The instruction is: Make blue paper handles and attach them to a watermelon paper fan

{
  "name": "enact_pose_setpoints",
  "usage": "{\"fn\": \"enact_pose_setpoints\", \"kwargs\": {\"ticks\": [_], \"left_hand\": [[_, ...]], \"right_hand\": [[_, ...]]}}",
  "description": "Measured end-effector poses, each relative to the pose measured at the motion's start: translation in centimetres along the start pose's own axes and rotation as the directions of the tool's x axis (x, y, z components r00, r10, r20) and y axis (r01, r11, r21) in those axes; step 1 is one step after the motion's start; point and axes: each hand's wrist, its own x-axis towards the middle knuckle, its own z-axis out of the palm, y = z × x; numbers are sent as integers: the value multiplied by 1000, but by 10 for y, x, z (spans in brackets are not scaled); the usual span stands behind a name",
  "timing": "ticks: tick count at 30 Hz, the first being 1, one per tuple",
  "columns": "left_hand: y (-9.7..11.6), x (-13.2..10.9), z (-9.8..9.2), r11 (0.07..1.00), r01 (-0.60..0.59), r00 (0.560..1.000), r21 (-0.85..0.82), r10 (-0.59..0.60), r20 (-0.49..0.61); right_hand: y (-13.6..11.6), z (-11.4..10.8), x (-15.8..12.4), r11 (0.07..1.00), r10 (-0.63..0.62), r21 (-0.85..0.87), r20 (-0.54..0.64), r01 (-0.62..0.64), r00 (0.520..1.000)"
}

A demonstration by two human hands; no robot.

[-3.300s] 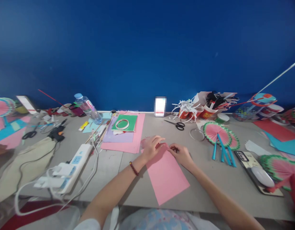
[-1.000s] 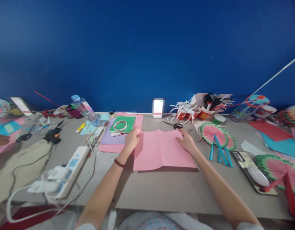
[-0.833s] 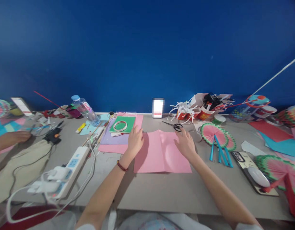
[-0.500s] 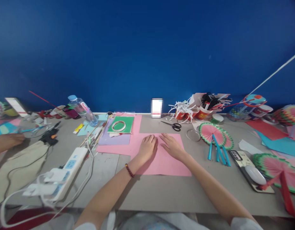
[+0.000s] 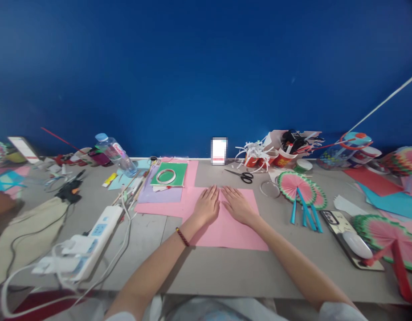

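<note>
A pink sheet of paper (image 5: 232,236) lies flat on the grey table, straight in front of me. My left hand (image 5: 207,205) rests palm down on its upper left part, fingers stretched out; a dark beaded bracelet (image 5: 182,236) circles that wrist. Beside it, my right hand (image 5: 237,205) also lies flat on the paper with its fingers extended and a little spread. A narrow gap separates the two hands. Neither hand grips anything. Black scissors (image 5: 242,176) lie just beyond the sheet, and a clear ring-shaped roll (image 5: 269,189) is to its right.
Green paper (image 5: 179,171) carries a tape roll (image 5: 165,176) at back left. A power strip (image 5: 99,240) with cables, a tilted bottle (image 5: 115,154) and another person's hand (image 5: 3,207) are leftward. Paper fans (image 5: 296,188), a phone (image 5: 336,227) and a mouse (image 5: 357,244) lie right.
The pink sheet has slid slightly toward me. My right hand's fingers have straightened forward, and my left hand's fingers are more extended. The other person's hand at far left has moved further left.
</note>
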Motion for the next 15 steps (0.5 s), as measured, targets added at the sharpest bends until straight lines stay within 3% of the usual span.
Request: {"fn": "enact_pose_setpoints", "kwargs": {"ticks": [15], "left_hand": [[2,0,2,1000,24,1000,-3,-24,0]], "right_hand": [[-16,1,-1,994,102,-28,-13,-102,995]]}}
